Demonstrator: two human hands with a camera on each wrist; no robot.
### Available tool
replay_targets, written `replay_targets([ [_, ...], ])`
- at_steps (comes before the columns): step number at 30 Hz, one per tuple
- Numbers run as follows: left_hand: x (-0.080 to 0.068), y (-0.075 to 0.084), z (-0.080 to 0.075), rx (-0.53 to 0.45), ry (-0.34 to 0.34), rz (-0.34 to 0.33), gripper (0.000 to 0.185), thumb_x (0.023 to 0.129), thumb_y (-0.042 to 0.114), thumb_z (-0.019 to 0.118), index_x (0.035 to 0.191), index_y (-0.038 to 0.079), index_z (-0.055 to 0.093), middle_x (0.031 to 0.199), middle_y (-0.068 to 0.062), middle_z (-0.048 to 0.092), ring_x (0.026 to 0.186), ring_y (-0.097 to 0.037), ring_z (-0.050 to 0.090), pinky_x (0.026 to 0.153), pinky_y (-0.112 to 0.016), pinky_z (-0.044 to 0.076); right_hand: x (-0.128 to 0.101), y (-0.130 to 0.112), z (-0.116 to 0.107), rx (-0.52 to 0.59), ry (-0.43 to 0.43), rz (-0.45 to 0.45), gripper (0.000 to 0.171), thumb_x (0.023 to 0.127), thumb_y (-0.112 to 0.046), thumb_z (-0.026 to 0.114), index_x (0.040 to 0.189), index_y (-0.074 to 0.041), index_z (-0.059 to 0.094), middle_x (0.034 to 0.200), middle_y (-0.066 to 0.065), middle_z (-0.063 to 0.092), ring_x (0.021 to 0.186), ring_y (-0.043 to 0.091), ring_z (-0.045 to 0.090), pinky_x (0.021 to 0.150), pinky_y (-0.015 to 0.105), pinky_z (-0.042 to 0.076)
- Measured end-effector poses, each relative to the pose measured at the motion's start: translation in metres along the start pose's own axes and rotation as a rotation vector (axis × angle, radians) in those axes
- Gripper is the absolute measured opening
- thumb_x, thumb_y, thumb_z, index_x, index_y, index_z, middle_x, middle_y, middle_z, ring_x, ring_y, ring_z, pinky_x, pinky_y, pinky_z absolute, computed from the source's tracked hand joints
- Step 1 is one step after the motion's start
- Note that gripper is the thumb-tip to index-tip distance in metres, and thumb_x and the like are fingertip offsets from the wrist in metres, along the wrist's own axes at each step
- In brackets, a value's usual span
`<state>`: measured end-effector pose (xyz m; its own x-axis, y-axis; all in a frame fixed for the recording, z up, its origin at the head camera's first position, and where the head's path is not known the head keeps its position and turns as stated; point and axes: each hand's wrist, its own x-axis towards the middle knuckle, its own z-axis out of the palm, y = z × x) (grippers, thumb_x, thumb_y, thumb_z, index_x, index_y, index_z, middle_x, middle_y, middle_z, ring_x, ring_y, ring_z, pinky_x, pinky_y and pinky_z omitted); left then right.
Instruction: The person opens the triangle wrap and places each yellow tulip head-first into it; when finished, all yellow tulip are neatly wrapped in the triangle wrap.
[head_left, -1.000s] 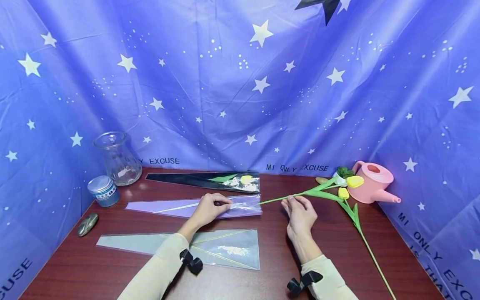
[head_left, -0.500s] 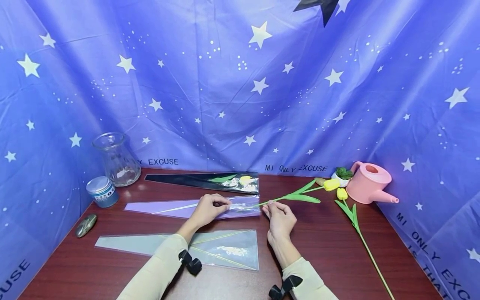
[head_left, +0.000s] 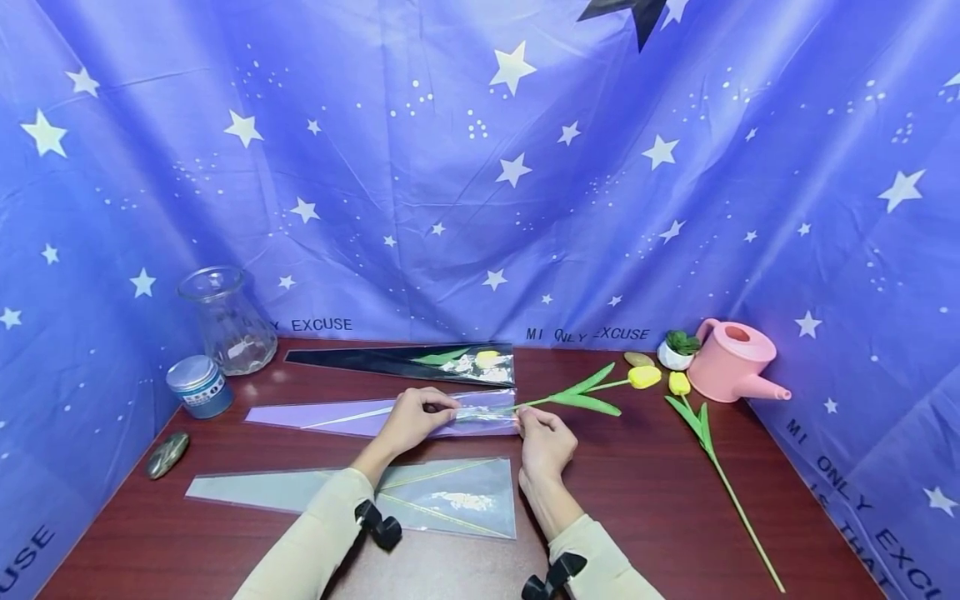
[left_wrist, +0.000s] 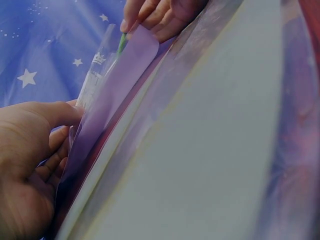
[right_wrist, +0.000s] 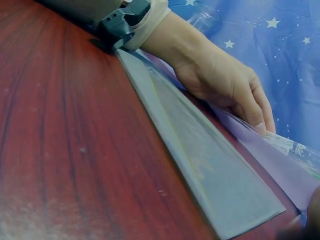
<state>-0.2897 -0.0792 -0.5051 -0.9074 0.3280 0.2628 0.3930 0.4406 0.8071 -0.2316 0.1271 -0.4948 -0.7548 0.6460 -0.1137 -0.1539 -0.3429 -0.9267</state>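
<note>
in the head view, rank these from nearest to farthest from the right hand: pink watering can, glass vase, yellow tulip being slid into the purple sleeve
1. The yellow tulip: its stem is pinched by the right hand at the sleeve's mouth.
2. The pink watering can: back right of the table.
3. The glass vase: back left corner, beyond the left hand.

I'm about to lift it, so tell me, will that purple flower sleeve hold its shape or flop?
Probably floppy: the purple sleeve looks like thin film, bowing where the left hand holds its mouth. Likely very light and slippery, being glossy. The tulip stem inside may stiffen it a little.
</note>
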Motion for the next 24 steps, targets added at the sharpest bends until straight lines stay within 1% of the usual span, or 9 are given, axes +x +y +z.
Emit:
replay_targets([
  [3,0.0,0.0,-0.001,0.006,0.003,-0.004,0.01,0.091,0.019,0.08,0.099,0.025,0.084,0.104,0.004,0.079,0.093,-0.01,0.07,0.079,-0.022,0.054,-0.003,0.0,0.0,-0.083,0.009,-0.027,0.006,0.082,0.007,0.076,0.087,0.008,0.078,0.07,0.004,0.077,0.064,0.01,0.073,0.064,0.023,0.061],
  [6,-0.001,0.001,-0.002,0.004,0.002,-0.002,0.009,0.091,0.019,0.08,0.098,0.024,0.084,0.104,0.003,0.079,0.094,-0.011,0.07,0.08,-0.023,0.055,-0.003,-0.004,-0.005,-0.132,-0.001,-0.066,0.011,0.082,0.005,0.077,0.092,0.009,0.078,0.073,0.001,0.077,0.068,0.008,0.072,0.066,0.021,0.059],
  [8,0.0,0.002,-0.002,0.004,-0.002,-0.003,0.01,0.091,0.02,0.08,0.099,0.023,0.084,0.104,0.003,0.079,0.095,-0.011,0.07,0.08,-0.023,0.055,0.001,-0.012,-0.011,-0.144,-0.03,-0.098,0.011,0.083,0.005,0.075,0.093,0.008,0.077,0.075,-0.001,0.078,0.072,0.006,0.072,0.07,0.019,0.058],
  [11,0.0,0.002,-0.001,-0.002,-0.006,-0.006,0.01,0.091,0.019,0.08,0.099,0.023,0.084,0.104,0.003,0.079,0.094,-0.011,0.07,0.08,-0.022,0.055,0.013,-0.035,-0.024,-0.146,-0.088,-0.163,0.008,0.087,0.002,0.074,0.094,0.003,0.079,0.077,-0.006,0.077,0.078,0.005,0.071,0.076,0.018,0.057],
  [14,0.001,0.002,-0.001,-0.009,-0.006,-0.001,0.01,0.091,0.019,0.08,0.1,0.022,0.084,0.105,0.002,0.079,0.094,-0.012,0.071,0.08,-0.023,0.055,0.034,-0.067,-0.039,-0.154,-0.141,-0.243,0.008,0.09,-0.002,0.075,0.096,0.001,0.079,0.078,-0.01,0.077,0.08,0.005,0.071,0.076,0.017,0.056],
  [16,0.001,0.002,0.0,-0.012,-0.008,0.006,0.011,0.091,0.018,0.079,0.1,0.022,0.084,0.105,0.002,0.079,0.094,-0.012,0.071,0.08,-0.023,0.055,0.053,-0.087,-0.05,-0.165,-0.166,-0.275,0.012,0.09,-0.004,0.077,0.1,0.004,0.077,0.078,-0.01,0.076,0.079,0.005,0.07,0.074,0.016,0.054],
  [18,0.001,0.002,0.0,-0.015,-0.01,0.011,0.011,0.092,0.018,0.079,0.101,0.022,0.084,0.105,0.002,0.079,0.094,-0.012,0.071,0.08,-0.023,0.055,0.074,-0.103,-0.063,-0.211,-0.205,-0.295,0.021,0.09,-0.006,0.078,0.106,0.008,0.075,0.079,-0.011,0.076,0.079,0.004,0.07,0.074,0.015,0.054],
  [21,0.001,0.001,0.0,-0.02,-0.01,0.008,0.011,0.092,0.018,0.079,0.101,0.022,0.084,0.104,0.002,0.079,0.093,-0.011,0.07,0.08,-0.022,0.055,0.106,-0.113,-0.083,-0.366,-0.297,-0.33,0.029,0.09,-0.009,0.079,0.112,0.01,0.072,0.083,-0.018,0.073,0.082,-0.001,0.068,0.076,0.011,0.052],
  [24,0.0,0.0,0.0,-0.018,-0.009,0.001,0.011,0.092,0.018,0.079,0.101,0.022,0.084,0.103,0.002,0.078,0.092,-0.009,0.07,0.079,-0.022,0.055,0.134,-0.112,-0.102,-0.584,-0.417,-0.4,0.03,0.093,-0.013,0.077,0.116,0.007,0.072,0.088,-0.026,0.071,0.088,-0.007,0.064,0.078,0.009,0.05],
])
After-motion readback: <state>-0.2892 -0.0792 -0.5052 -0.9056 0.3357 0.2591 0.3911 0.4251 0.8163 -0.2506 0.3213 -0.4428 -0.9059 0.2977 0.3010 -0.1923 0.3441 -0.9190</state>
